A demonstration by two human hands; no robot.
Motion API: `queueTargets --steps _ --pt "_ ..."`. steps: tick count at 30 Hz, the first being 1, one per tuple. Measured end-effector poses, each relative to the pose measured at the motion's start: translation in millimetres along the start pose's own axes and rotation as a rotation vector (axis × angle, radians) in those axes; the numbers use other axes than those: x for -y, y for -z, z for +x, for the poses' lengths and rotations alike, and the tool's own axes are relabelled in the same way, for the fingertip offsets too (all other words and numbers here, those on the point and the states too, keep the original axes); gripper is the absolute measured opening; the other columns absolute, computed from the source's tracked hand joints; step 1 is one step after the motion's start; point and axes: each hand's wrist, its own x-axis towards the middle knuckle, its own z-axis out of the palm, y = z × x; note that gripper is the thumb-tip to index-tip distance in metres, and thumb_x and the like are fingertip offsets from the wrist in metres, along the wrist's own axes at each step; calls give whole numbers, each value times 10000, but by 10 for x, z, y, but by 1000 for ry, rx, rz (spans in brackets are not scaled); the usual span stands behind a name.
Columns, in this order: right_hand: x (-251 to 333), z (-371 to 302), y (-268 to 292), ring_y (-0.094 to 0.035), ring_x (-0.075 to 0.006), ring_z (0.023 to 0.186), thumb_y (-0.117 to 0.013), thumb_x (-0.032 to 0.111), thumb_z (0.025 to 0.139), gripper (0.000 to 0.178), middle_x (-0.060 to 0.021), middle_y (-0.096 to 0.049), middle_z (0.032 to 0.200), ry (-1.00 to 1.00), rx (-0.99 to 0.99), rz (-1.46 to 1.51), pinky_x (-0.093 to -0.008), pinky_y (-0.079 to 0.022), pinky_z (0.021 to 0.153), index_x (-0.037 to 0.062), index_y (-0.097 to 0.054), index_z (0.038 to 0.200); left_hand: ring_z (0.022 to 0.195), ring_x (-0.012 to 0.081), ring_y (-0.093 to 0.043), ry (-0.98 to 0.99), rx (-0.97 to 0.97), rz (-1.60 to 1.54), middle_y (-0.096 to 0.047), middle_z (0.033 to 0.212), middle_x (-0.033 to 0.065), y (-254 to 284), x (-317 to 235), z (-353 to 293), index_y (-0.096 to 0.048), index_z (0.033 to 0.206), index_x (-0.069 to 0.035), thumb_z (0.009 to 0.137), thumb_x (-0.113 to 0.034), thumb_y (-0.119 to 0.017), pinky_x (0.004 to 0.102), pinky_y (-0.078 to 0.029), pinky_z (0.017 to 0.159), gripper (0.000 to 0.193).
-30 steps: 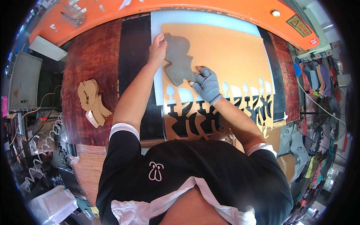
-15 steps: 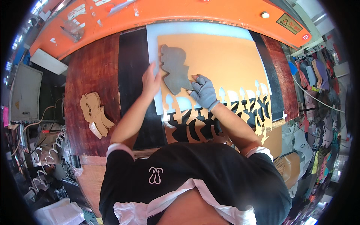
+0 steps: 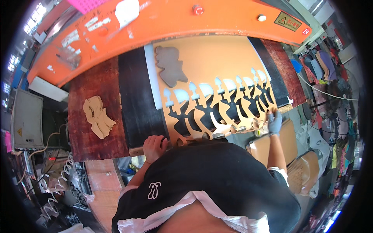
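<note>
While a stack of tan cut pieces (image 3: pixel 98 116) lies at left on the tabletop (image 3: pixel 87 141), the bare left hand (image 3: pixel 154 146) rests curled on the near edge, grip holding nothing. At centre, a grey die (image 3: pixel 169 70) sits on the tan leather sheet (image 3: pixel 217 73). At right, the gloved right hand (image 3: pixel 274 122) pinches the sheet's cut-out lower corner.
</note>
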Motion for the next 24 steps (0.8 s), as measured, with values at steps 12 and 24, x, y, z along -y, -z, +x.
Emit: queueTargets --steps 12,24 --pt "305 505 -283 -577 -365 814 -550 241 854 208 -172 -614 845 365 -78 -251 -454 -453 733 41 -605 860 644 342 -527 169 -198 173 -523 648 150 -357 198 -4 -488 609 -27 848 -168 -579 444 -428 602 292" --pt "113 1523 -199 -616 -256 818 -490 252 912 253 -139 -636 858 467 -17 492 -343 -477 779 41 -629 916 649 406 -505 246 -218 400 -496 658 211 -551 348 -129 -493 661 8 913 -220 -487 483 -398 596 340"
